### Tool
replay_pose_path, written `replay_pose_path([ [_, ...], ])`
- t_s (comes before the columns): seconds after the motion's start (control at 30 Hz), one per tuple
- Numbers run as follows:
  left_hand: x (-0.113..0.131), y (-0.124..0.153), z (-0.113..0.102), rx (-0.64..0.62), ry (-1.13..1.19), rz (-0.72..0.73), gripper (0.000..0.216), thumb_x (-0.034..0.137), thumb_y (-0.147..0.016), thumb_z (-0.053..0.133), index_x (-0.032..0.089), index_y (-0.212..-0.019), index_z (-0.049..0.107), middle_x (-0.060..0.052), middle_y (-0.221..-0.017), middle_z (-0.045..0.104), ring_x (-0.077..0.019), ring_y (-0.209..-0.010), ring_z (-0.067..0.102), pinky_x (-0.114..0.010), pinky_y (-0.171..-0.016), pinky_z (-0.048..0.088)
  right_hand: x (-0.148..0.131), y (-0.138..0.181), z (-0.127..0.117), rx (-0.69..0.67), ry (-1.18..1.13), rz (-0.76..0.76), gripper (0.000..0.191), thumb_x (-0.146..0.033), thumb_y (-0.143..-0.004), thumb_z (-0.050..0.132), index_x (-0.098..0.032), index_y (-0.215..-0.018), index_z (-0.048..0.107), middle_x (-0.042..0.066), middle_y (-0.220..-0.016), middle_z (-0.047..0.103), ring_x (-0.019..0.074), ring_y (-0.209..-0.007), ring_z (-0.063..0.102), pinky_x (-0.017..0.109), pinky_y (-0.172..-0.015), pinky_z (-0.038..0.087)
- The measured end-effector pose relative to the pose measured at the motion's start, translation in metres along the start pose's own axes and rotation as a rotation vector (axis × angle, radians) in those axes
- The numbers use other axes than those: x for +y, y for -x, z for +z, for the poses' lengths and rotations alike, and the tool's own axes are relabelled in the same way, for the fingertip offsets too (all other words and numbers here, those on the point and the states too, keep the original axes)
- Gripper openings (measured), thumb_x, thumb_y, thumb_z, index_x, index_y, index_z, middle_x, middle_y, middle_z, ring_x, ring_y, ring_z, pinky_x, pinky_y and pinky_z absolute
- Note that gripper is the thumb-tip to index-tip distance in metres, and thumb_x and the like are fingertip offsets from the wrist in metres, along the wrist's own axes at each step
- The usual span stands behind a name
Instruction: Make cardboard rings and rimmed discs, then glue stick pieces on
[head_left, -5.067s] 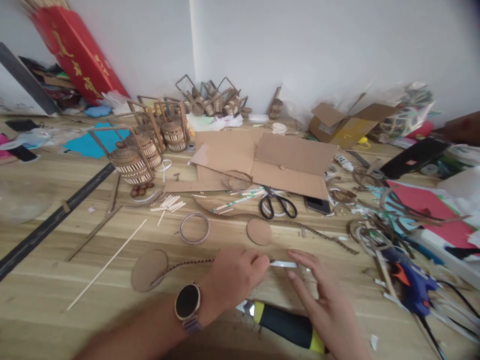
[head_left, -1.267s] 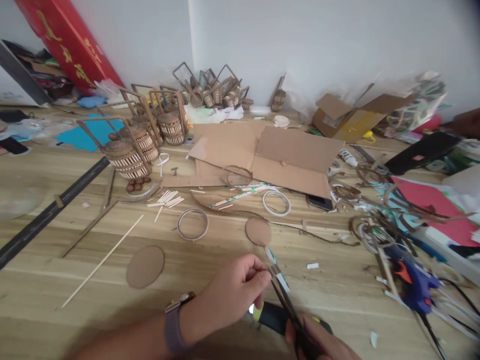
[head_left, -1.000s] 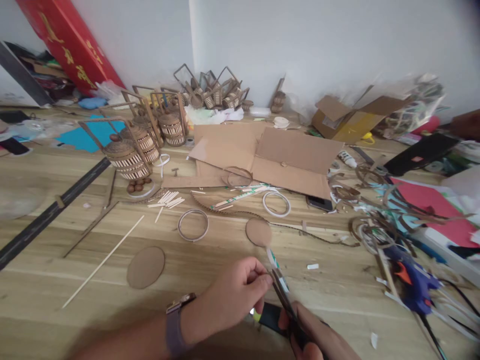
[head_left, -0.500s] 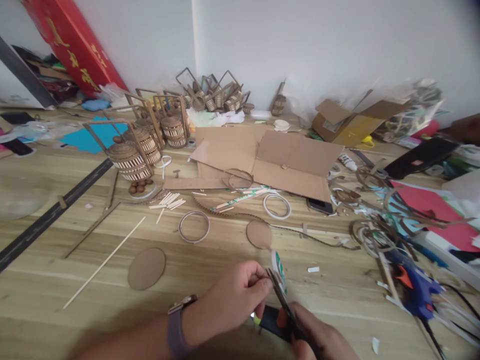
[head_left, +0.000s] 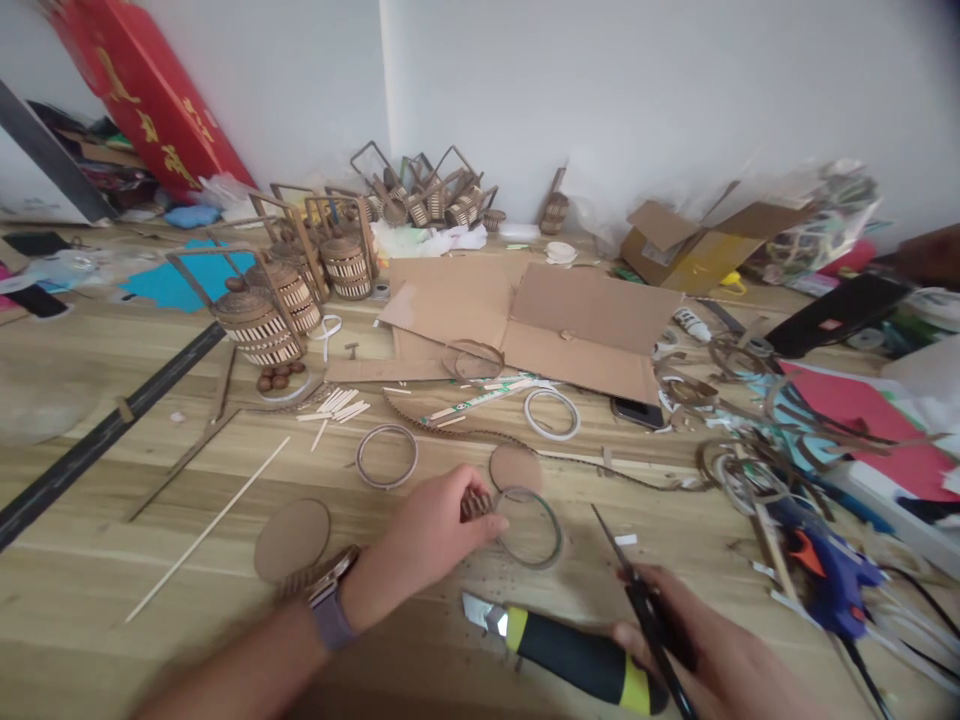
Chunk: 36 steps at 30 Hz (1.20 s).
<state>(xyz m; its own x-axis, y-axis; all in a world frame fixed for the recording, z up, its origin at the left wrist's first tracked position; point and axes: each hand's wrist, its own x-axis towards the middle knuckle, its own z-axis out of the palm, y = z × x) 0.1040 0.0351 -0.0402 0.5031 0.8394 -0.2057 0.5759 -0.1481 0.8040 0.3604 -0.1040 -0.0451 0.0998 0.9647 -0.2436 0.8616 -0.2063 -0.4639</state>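
Observation:
My left hand (head_left: 442,520), a watch on its wrist, is closed on a brown corrugated cardboard strip (head_left: 475,504); part of the strip shows between thumb and fingers. Just past the thumb tip is a thin ring (head_left: 556,545) with a greenish edge; whether the thumb touches it I cannot tell. In my right hand (head_left: 697,640) is a pair of dark scissors (head_left: 639,598), blades pointing up and away. A black and yellow utility knife (head_left: 570,655) with its blade out lies beside the right fingers. Cardboard discs (head_left: 292,540) (head_left: 514,467) lie around the left hand.
Two more rings (head_left: 386,457) (head_left: 553,414), pale sticks (head_left: 341,405) and a braided cord (head_left: 465,432) lie ahead. Flattened cardboard (head_left: 450,300) is behind them. Small lidded baskets (head_left: 259,325) stand at left. A blue glue gun (head_left: 817,580) with a cable is at right.
My left hand has moved left and away from the scissors, showing the corrugated strip. My right hand has drawn right with the scissors, uncovering the knife. The green-edged ring now appears flat.

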Motion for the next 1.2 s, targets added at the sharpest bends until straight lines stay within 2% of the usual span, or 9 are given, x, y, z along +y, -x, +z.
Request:
replay_pose_path([
  [0.13,-0.002,-0.004,0.004,-0.032,-0.343,0.06,0.013,0.025,-0.082,0.068,0.02,-0.093,0.064,-0.004,-0.095,0.068,-0.023,-0.088,0.063,-0.032,-0.076,0.044,0.041,-0.015,-0.005,0.191,0.328,-0.048,0.038,-0.041,-0.089,0.047,-0.025,-0.121,0.059,0.009,-0.091,0.074,0.0267,-0.072,0.071,0.033,-0.061,0.053],
  [0.23,0.002,-0.006,0.01,-0.073,-0.461,0.094,0.01,0.025,-0.086,0.064,0.018,-0.094,0.065,-0.006,-0.101,0.066,-0.024,-0.093,0.064,-0.032,-0.079,0.046,0.042,-0.026,0.0,0.306,0.54,-0.162,0.036,-0.035,-0.089,0.047,-0.023,-0.12,0.06,0.01,-0.089,0.072,0.0286,-0.073,0.068,0.037,-0.061,0.05],
  [0.37,0.003,-0.013,0.014,-0.072,-0.534,0.098,0.012,0.026,-0.089,0.059,0.017,-0.094,0.066,-0.008,-0.101,0.066,-0.0247,-0.092,0.064,-0.032,-0.079,0.047,-0.008,-0.039,0.023,0.374,0.5,-0.344,0.017,-0.034,-0.091,0.051,-0.022,-0.095,0.064,0.008,-0.084,0.068,0.0254,-0.076,0.067,0.036,-0.067,0.049],
  [0.47,0.001,-0.018,0.015,-0.093,-0.554,0.1,0.013,0.026,-0.09,0.057,0.017,-0.088,0.067,-0.008,-0.096,0.069,-0.0248,-0.092,0.065,-0.032,-0.078,0.046,-0.052,-0.05,0.044,0.324,0.443,-0.45,0.016,-0.038,-0.084,0.064,-0.023,-0.087,0.06,0.004,-0.08,0.067,0.0249,-0.074,0.066,0.034,-0.063,0.047],
  [0.6,-0.002,-0.02,0.013,-0.067,-0.567,0.071,0.019,0.021,-0.091,0.049,0.017,-0.084,0.066,-0.01,-0.089,0.071,-0.0248,-0.087,0.066,-0.032,-0.075,0.045,-0.076,-0.062,0.06,0.35,0.503,-0.512,0.016,-0.021,-0.082,0.065,-0.023,-0.072,0.052,0.001,-0.068,0.064,0.0227,-0.062,0.065,0.032,-0.057,0.04],
  [0.8,-0.002,-0.017,0.011,-0.02,-0.561,0.027,0.019,0.02,-0.091,0.047,0.016,-0.084,0.064,-0.011,-0.086,0.07,-0.0253,-0.084,0.066,-0.032,-0.07,0.044,-0.07,-0.064,0.06,0.4,0.532,-0.609,0.024,-0.012,-0.091,0.045,-0.023,-0.07,0.048,0.0,-0.063,0.06,0.0201,-0.057,0.061,0.033,-0.058,0.034],
  [1.03,-0.005,-0.02,0.003,0.032,-0.563,-0.029,0.02,0.018,-0.093,0.042,0.015,-0.087,0.061,-0.013,-0.092,0.069,-0.0251,-0.088,0.065,-0.032,-0.075,0.045,-0.07,-0.047,0.045,0.489,0.56,-0.641,0.03,-0.01,-0.093,0.039,-0.023,-0.069,0.049,0.0,-0.062,0.056,0.0196,-0.06,0.053,0.034,-0.063,0.028],
  [1.13,-0.01,-0.021,-0.009,0.058,-0.551,-0.057,0.016,0.018,-0.093,0.045,0.014,-0.102,0.057,-0.013,-0.097,0.069,-0.025,-0.092,0.065,-0.032,-0.077,0.045,-0.054,-0.045,0.037,0.519,0.603,-0.618,0.033,-0.015,-0.097,0.034,-0.023,-0.069,0.049,0.0,-0.062,0.055,0.0206,-0.06,0.053,0.034,-0.064,0.028],
  [1.2,-0.011,-0.018,-0.014,0.045,-0.533,-0.055,0.025,0.02,-0.092,0.051,0.014,-0.117,0.05,-0.012,-0.098,0.069,-0.0248,-0.093,0.066,-0.031,-0.076,0.046,-0.039,-0.047,0.032,0.538,0.655,-0.572,0.033,-0.02,-0.098,0.034,-0.022,-0.07,0.052,0.002,-0.063,0.057,0.0223,-0.061,0.055,0.035,-0.064,0.029],
])
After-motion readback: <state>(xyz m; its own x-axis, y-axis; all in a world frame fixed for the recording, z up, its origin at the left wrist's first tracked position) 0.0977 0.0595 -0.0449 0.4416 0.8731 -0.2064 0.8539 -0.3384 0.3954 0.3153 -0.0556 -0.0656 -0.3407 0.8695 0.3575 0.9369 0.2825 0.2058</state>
